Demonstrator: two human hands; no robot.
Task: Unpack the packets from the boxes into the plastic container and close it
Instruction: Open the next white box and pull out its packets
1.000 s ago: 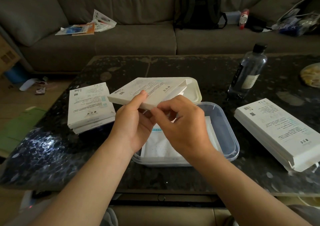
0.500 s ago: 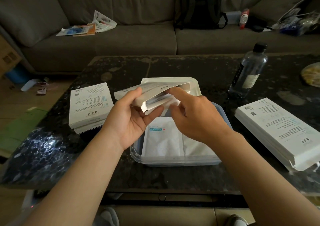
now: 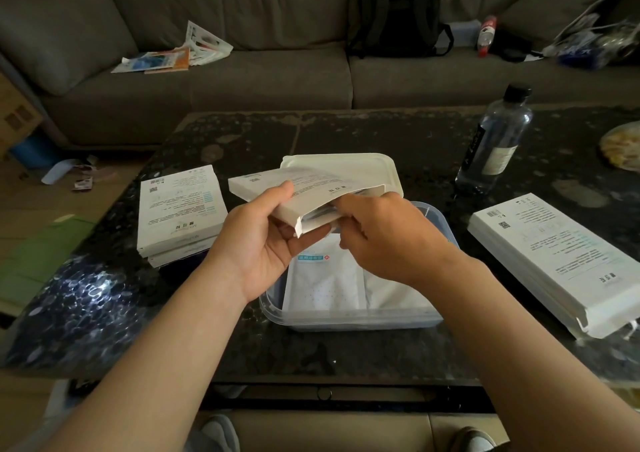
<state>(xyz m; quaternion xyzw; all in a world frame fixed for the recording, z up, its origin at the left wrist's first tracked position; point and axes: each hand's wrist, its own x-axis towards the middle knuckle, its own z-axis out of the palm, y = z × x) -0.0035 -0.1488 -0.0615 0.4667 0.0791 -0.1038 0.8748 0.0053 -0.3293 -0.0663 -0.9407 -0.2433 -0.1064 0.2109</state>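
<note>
Above the plastic container (image 3: 440, 316), which already holds packets (image 3: 325, 278), my left hand (image 3: 263, 247) grips the open box (image 3: 304, 188). My right hand (image 3: 388, 236) reaches inside; its grasp is hidden. I'd tilt the box downward, sliding packets out. The lid (image 3: 346, 164) waits behind.

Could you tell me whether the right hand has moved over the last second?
Yes. The right hand has shifted right and away, from the near rim of the clear plastic container to the open end of the white cardboard box.

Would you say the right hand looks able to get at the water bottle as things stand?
Probably yes: the table between the right hand and the water bottle looks bare, though its fingers are inside the box.
</note>
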